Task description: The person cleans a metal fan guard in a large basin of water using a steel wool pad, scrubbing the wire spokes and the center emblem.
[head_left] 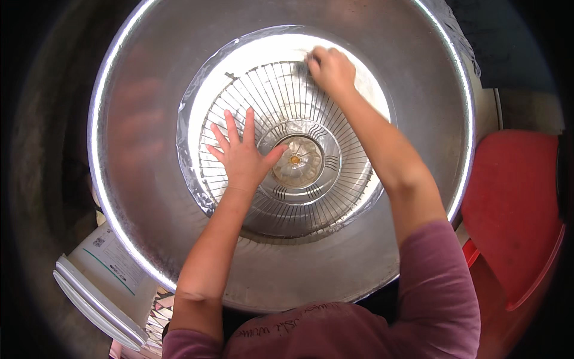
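Note:
A round wire fan guard (282, 92) lies in shallow water (186, 121) at the bottom of a large, wide metal basin (139, 188). Its wires spread out from a slotted metal centre ring (331, 177). My left hand (242, 157) rests with fingers spread on the left of the guard, the thumb reaching over the centre ring. At the guard's upper edge, my right hand (334, 69) is curled around a small dark scouring pad (307, 66), mostly hidden by the fingers and slightly blurred.
Right of the basin stands a red plastic chair (511, 197). At the lower left is a white plastic container (98, 278) with a printed label, beside a patterned surface (160, 309). The basin's bright raised rim (95, 134) surrounds both forearms.

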{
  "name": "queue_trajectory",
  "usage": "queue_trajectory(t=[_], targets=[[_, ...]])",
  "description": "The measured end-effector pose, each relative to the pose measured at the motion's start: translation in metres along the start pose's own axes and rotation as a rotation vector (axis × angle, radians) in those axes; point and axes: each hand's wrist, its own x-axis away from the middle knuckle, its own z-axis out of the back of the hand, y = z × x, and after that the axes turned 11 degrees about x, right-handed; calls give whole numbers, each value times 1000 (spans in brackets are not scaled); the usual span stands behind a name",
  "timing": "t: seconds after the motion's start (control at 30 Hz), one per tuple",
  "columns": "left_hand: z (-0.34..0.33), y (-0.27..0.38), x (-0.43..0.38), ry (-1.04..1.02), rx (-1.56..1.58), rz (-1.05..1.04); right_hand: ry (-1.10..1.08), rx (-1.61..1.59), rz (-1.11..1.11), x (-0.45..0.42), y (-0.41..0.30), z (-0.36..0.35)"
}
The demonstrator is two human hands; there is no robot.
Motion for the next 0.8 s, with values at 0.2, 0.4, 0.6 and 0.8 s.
queue_trajectory(t=[0.2,0.4,0.6,0.8], targets=[[5,-17,6,6,-25,78,-40,-252,284,85,-40,3],[-10,25,-1,8,35,-14,108,55,5,-24,15,-13],[-2,-8,5,48,-2,74,14,-223,320,88,-43,11],[-8,16,0,37,-1,12,133,42,114,-29,-18,-20]])
